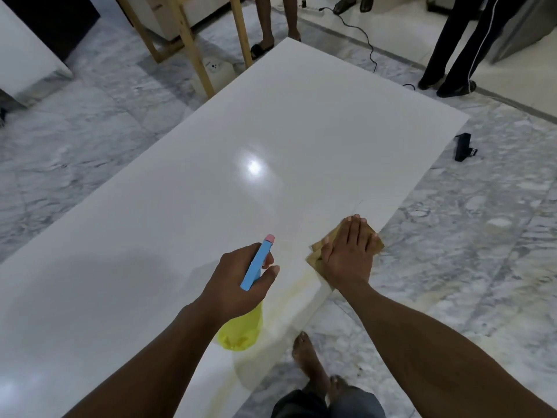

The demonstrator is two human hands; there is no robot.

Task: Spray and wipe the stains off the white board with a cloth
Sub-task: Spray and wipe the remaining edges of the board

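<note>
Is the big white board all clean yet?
Not quite. Most of the white board looks clean. The right hand presses a tan cloth at the edge; the left hand holds the yellow spray bottle. A yellowish smear remains.

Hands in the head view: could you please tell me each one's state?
Left hand: closed around the yellow spray bottle with blue trigger.
Right hand: open, flat on the tan cloth.

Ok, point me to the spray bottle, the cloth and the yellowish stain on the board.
spray bottle (257, 265): head view, on its blue trigger head.
cloth (316, 247): head view, on the brown corner left of the right hand.
yellowish stain (297, 286): head view, on the streak near the board's near edge.
</note>
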